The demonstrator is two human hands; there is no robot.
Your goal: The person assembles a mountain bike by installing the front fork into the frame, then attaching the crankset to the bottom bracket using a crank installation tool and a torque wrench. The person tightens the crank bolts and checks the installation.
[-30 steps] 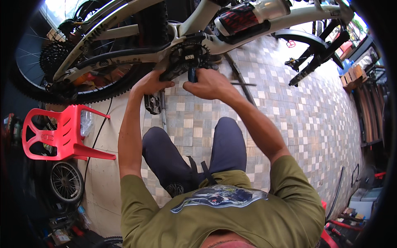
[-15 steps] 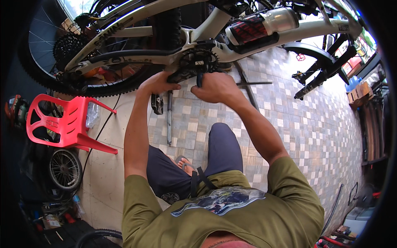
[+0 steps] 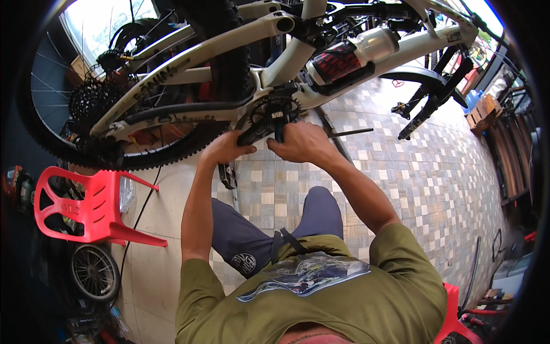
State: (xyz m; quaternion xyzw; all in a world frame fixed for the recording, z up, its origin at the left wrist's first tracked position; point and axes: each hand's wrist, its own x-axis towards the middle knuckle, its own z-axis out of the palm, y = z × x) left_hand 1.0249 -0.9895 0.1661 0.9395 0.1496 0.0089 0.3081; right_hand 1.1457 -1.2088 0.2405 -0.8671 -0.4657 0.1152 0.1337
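A pale mountain bike frame (image 3: 395,54) hangs in front of me with its crankset facing me. My left hand (image 3: 224,148) closes round the lower end of the black crank arm (image 3: 252,133), its thumb pointing right. Below that hand hangs a black pedal (image 3: 228,175). My right hand (image 3: 302,142) is wrapped round a dark tool handle (image 3: 279,132) that reaches up to the crank's centre; the kind of tool is hidden by my fingers. Behind the crank shows the toothed chainring (image 3: 293,105).
A rear wheel (image 3: 43,123) with a large cassette is at the left, above a red plastic chair (image 3: 86,203). A small spoked wheel (image 3: 95,273) sits below the chair. The stand's dark bars (image 3: 355,132) lie near my right hand. Another red chair (image 3: 452,315) is at lower right.
The bike and both hands now appear lower in the picture as my view has shifted. Both hands keep their hold at the crank. A second red chair has come into view at lower right.
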